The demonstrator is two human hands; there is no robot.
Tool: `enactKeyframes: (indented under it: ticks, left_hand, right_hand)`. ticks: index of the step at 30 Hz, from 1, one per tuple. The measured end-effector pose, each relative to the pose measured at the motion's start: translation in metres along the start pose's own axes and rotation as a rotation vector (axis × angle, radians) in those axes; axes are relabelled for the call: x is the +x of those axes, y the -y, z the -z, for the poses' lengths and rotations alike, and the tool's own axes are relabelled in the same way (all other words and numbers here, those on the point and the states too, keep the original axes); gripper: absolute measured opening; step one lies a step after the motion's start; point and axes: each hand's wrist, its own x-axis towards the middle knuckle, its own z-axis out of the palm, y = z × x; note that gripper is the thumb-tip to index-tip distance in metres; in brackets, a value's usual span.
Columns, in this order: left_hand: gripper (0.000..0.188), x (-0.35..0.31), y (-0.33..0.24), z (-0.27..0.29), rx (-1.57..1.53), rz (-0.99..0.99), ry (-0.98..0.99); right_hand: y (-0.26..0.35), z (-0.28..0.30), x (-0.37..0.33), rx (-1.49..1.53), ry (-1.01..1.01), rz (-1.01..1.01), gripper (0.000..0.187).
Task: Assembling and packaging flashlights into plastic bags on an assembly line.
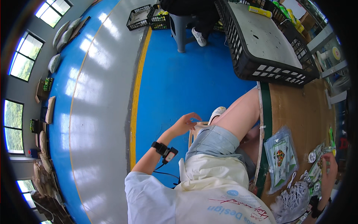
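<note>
My left hand (185, 123) hangs beside my hip, close to the edge of a wooden stool (201, 124). Its fingers are loosely bent and apart, with nothing held between them. At the far right, my right hand (329, 167) is over the cardboard-topped table (298, 108). Its fingers are bent together beside a pile of green-and-clear packets (316, 170); whatever they pinch is too small to name. Left of that pile lies a clear plastic bag (280, 158) of printed cards. Nearer to me is a bundle of white cords (292, 198) in clear plastic.
A black plastic crate (276, 71) with a grey board and a yellow tube (260, 11) stands at the table's far end. Beyond, a person sits on a grey stool (181, 33) near two black crates (138, 17). Sacks (54, 63) line the left wall.
</note>
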Motion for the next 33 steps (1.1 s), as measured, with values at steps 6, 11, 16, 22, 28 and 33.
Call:
enactKeyframes:
  ticks: [6,11,16,22,28,33]
  left_hand:
    - [0.043,0.016,0.086,-0.024,-0.266,0.433,0.356]
    - [0.017,0.009,0.126,-0.035,-0.513,0.393,0.247]
    - [0.013,-0.006,0.137,-0.034,-0.767,0.197,-0.040]
    - [0.014,0.001,0.124,-0.017,-0.643,0.178,-0.042]
    - [0.011,0.000,0.126,-0.002,-0.532,0.232,0.054]
    - [0.008,-0.012,0.126,0.017,-0.802,0.162,-0.234]
  right_hand:
    - [0.205,-0.112,0.121,0.498,0.464,0.468,0.021]
    - [0.276,-0.283,0.147,0.423,0.414,0.593,0.030]
    - [0.276,-0.312,0.143,0.450,0.512,0.645,0.026]
    - [0.274,-0.307,0.137,0.553,0.458,0.476,0.022]
    - [0.283,-0.320,0.140,0.596,0.469,0.530,0.019]
    - [0.305,-0.343,0.144,0.461,0.469,0.550,0.016]
